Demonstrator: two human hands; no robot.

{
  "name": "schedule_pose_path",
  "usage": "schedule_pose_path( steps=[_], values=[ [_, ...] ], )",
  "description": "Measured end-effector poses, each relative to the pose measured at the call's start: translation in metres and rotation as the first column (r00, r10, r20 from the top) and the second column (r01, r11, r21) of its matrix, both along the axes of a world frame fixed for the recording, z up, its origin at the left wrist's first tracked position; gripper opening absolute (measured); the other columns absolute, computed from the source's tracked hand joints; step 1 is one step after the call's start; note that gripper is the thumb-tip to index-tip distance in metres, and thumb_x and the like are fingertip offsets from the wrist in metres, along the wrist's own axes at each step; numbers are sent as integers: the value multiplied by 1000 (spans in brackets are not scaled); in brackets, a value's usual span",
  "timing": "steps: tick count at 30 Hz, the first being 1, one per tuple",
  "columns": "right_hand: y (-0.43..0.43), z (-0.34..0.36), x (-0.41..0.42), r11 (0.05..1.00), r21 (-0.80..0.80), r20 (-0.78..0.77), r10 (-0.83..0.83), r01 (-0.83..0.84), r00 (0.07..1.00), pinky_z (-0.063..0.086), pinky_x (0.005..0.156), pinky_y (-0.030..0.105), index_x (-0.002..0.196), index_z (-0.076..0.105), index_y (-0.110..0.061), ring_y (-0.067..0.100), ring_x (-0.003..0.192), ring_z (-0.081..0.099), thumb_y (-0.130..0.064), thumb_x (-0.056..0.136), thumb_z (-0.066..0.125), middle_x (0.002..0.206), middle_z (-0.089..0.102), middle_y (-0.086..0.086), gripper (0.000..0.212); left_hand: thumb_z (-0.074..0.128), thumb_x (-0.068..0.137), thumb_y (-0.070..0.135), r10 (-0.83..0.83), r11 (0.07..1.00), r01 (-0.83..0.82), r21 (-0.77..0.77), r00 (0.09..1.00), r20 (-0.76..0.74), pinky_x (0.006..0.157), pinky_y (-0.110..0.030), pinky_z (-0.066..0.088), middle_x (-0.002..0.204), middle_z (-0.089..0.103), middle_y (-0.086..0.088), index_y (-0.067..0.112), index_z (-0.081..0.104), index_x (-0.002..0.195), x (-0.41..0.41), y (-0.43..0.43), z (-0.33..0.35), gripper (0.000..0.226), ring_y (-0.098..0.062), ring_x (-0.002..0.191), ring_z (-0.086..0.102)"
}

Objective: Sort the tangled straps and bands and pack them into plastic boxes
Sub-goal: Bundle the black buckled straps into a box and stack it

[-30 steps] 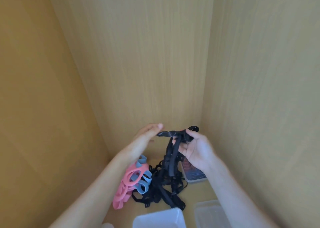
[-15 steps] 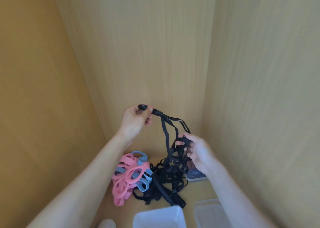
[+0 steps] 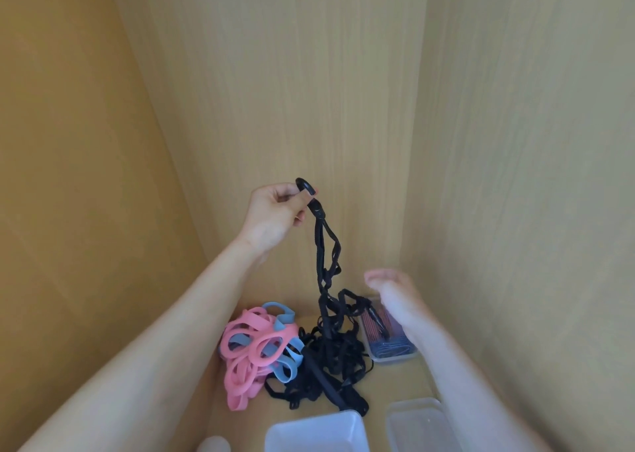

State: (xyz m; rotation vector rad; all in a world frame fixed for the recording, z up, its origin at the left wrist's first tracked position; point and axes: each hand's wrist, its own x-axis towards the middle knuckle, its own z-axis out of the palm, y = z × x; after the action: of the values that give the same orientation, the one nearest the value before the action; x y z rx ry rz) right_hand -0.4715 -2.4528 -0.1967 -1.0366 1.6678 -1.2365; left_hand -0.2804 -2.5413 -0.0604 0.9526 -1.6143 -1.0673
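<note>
Black strap [image 3: 324,255]: top end pinched in raised left hand [image 3: 275,214], tail snarled in the black pile [image 3: 330,359] below. Right hand [image 3: 395,293]: loose, empty, alongside. Risk: an upward pull likely drags the whole pile along.

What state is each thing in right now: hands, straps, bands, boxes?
left hand: raised, pinching the black strap's ring end
black strap: lifted, hanging into the tangle
black tangle: heaped, unsorted
pink and blue bands: piled together, unsorted
right hand: open, blurred, holding nothing
rear box: lidless, partly filled
white box: lidless, looks empty
clear box: lidless, looks empty
</note>
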Motion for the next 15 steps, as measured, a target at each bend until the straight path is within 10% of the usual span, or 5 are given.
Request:
schedule_pose_path(
  steps=[5,10,15],
  values=[
    [-7,62,10,944,-296,-165,100,-146,981,43,86,17,125,63,-40,-16,99,56,-36,93,70,121,61,-25,33,74,92,17,-88,996,89,-16,995,53,60,-19,50,66,64,-1,12,75,82,-11,8,0,11,-10,55,52],
    [-26,85,20,945,-197,-275,203,-262,940,45,73,27,106,69,-21,14,74,56,-34,93,71,85,62,-7,18,76,90,20,-101,994,101,-40,995,4,60,-21,50,63,65,1,0,72,89,-16,12,12,20,-12,56,54],
    [-34,74,13,960,-183,-178,180,-212,968,48,80,29,97,71,-19,16,87,67,-32,98,65,91,71,-3,15,72,94,22,-82,995,75,-68,989,-121,61,-22,49,66,60,-2,7,63,83,-8,9,37,20,-14,59,54]
  ],
)
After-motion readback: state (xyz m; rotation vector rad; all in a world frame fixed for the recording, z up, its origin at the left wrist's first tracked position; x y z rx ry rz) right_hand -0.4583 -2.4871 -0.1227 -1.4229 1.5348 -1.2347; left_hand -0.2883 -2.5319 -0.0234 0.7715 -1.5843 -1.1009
